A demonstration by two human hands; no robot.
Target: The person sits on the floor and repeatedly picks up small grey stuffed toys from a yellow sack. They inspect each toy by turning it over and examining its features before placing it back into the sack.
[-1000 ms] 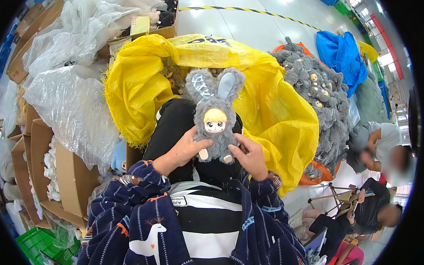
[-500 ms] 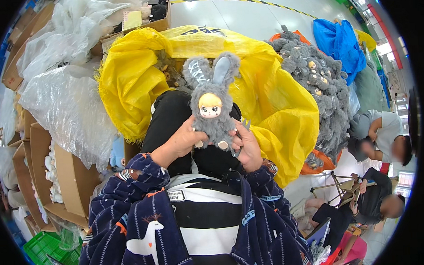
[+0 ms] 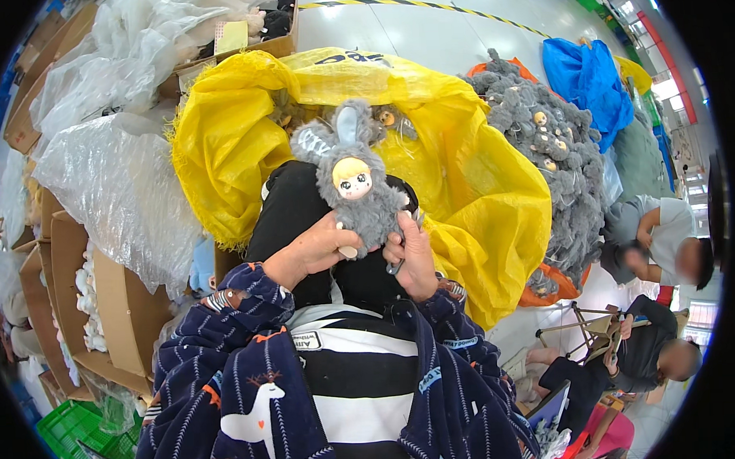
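Note:
A grey fluffy plush toy (image 3: 371,221) with long rabbit ears, a blond fringe and a smooth doll face is held up over my lap, leaning to the left. My left hand (image 3: 318,246) is closed on its lower left side, the thumb beside a small pale foot. On the other side, my right hand (image 3: 413,256) is closed around small grey scissors (image 3: 395,267), mostly hidden by the fingers. Its thumb and fingertips also touch the toy's lower right edge. Behind the toy, an open yellow sack (image 3: 497,217) holds more grey plush toys (image 3: 392,119).
A large heap of grey plush toys (image 3: 534,135) lies to the right, near a blue sack (image 3: 589,84). Cardboard boxes (image 3: 127,311) and clear plastic sheeting (image 3: 115,190) stand on the left, above a green crate (image 3: 75,438). Two people (image 3: 658,333) sit at the right.
The plush toy has tilted leftward and its ears have swung left. My right hand has shifted slightly left and down. More plush toys show inside the yellow sack.

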